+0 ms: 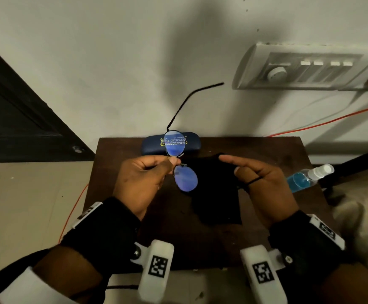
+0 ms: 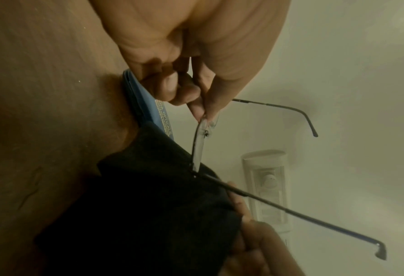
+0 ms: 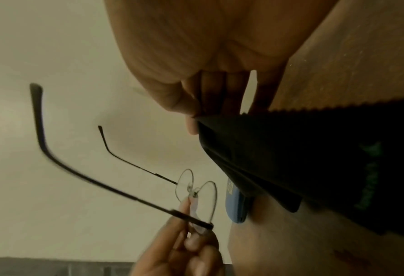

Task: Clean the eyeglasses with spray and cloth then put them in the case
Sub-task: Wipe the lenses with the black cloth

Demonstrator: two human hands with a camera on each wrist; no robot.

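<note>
My left hand (image 1: 169, 162) pinches the thin-framed eyeglasses (image 1: 186, 178) at the bridge, above the table, temples unfolded and pointing away. In the left wrist view the eyeglasses (image 2: 199, 145) hang edge-on from my fingertips (image 2: 202, 112). My right hand (image 1: 242, 167) holds the black cloth (image 1: 216, 194) just right of the lenses; the cloth (image 3: 314, 158) drapes down to the table. The closed blue case (image 1: 152, 147) lies at the table's far edge behind the glasses. The spray bottle (image 1: 306, 178) with blue liquid lies on its side at the right edge.
A small dark wooden table (image 1: 266, 154) stands against a white wall. A switch panel (image 1: 306, 69) sits on the wall at upper right with an orange cable (image 1: 332, 121) running from it. A dark door frame (image 1: 20, 119) is on the left.
</note>
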